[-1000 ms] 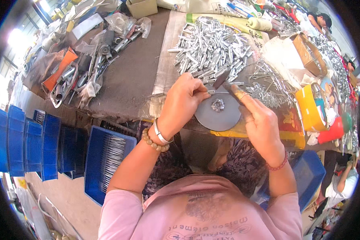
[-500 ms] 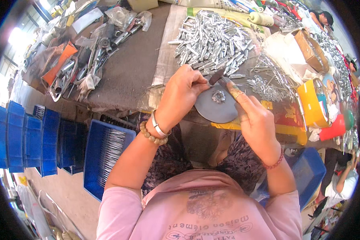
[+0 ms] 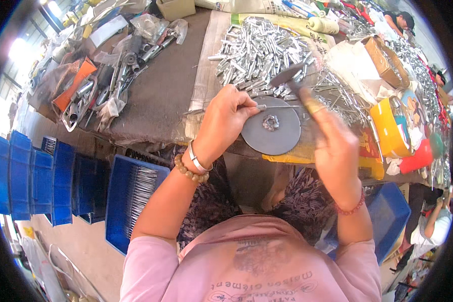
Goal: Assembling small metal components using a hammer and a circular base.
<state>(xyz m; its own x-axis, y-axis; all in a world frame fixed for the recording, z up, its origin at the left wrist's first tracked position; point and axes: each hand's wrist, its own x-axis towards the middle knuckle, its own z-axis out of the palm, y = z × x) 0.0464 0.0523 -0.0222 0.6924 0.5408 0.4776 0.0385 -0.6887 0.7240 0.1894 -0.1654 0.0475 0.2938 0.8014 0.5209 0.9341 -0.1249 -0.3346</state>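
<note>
1. The step in hand looks like tapping a slim pin into a small metal sleeve, judging by how the pieces and the tool are held.
2. The left hand [image 3: 232, 108] pinches the metal sleeve [image 3: 261, 107] between thumb and fingertips; the pin [image 3: 282, 106] points right from it, over the far part of a grey disc [image 3: 274, 144] on the counter [image 3: 161, 85]. Whether they touch the disc, I cannot tell.
3. The right hand [image 3: 337, 151], blurred, is closed round the handle of a hammer [image 3: 287, 75], its dark head hanging beyond the disc, above the near edge of a heap of metal parts [image 3: 261, 50]. The 2 hands are apart.
4. My judgement: a next stroke calls for a steady left pinch, the pin kept in line, and the hammer coming down clear of the fingertips.
5. A ring-like metal piece [image 3: 270, 122] sits mid-disc; loose pins [image 3: 340, 93] lie right of the heap.
6. Writing: dark lettering runs across the pink shirt [image 3: 259, 282], upside down here. A red-and-yellow sheet [image 3: 371, 156] carries a gold mark, too small to read. No brand is given here.
</note>
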